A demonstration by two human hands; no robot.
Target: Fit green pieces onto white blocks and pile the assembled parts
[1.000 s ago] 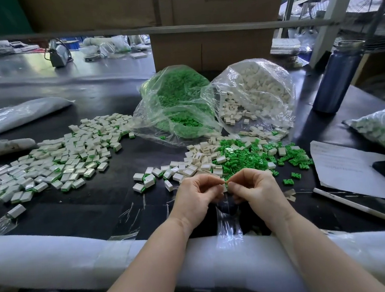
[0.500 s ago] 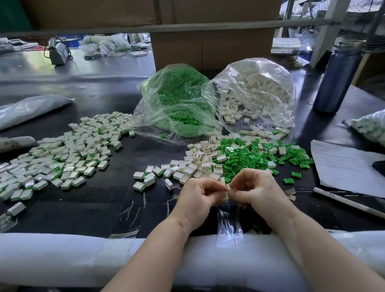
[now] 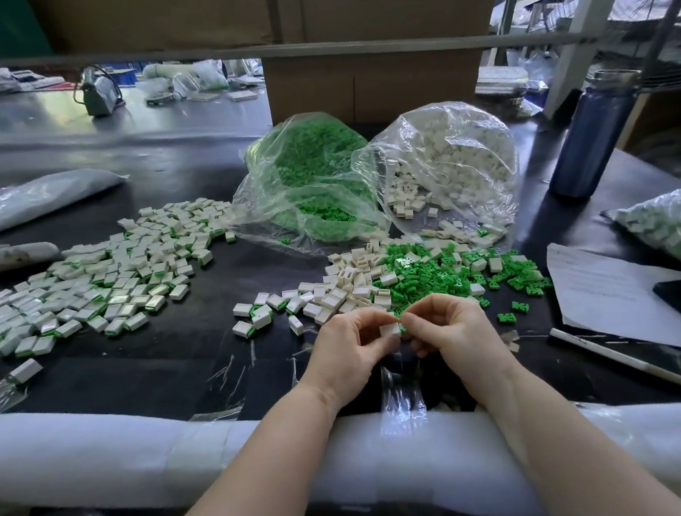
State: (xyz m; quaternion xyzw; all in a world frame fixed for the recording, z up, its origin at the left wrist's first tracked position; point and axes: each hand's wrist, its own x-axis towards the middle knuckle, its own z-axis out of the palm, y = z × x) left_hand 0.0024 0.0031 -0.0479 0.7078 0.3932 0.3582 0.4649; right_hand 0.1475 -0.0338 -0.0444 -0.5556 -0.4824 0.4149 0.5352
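Note:
My left hand (image 3: 350, 350) pinches a small white block (image 3: 390, 330) just above the table's near edge. My right hand (image 3: 450, 330) meets it from the right, fingertips pinching at the block's right end where a sliver of green shows. Right behind the hands lie loose white blocks (image 3: 346, 288) and a heap of green pieces (image 3: 436, 275). A wide pile of assembled parts (image 3: 95, 281) covers the table's left side.
Two open clear bags stand behind the loose heaps, one of green pieces (image 3: 315, 181) and one of white blocks (image 3: 454, 163). A blue bottle (image 3: 593, 137) stands far right, with papers (image 3: 608, 294) and another filled bag (image 3: 676, 225). White foam padding (image 3: 99, 451) lines the near edge.
Both hands stay together at the same spot. The white block now shows between the fingertips, where before the fingers hid it.

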